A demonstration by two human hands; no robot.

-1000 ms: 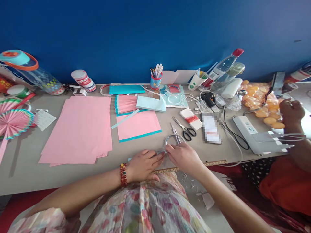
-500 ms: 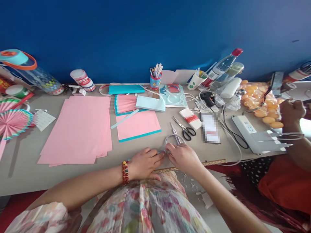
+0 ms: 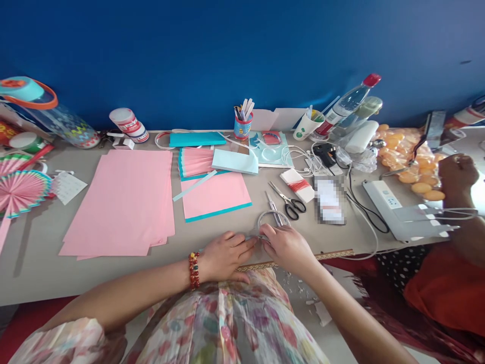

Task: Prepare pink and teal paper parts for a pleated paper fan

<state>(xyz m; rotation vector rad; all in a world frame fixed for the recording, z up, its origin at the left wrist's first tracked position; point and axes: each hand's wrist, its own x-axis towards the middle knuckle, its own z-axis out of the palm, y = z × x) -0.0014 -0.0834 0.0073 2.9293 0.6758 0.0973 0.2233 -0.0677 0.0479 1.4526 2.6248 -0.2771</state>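
My left hand and my right hand meet at the table's front edge, fingertips pinched together on a small pale strip near a clear tape ring. What exactly the fingers pinch is too small to name. A bead bracelet sits on my left wrist. Just beyond my right hand lie black-handled scissors and a small metal tool. A pink sheet with a teal edge lies ahead of my left hand.
A stack of large pink paper covers the left middle. Folded paper fans lie far left. A pen cup, bottles, cables, a power strip and a bag of orange balls crowd the right, where another person's hand rests.
My hands stay pinched at the same spot with only slight finger shifts. The other person's hand at right has moved a little.
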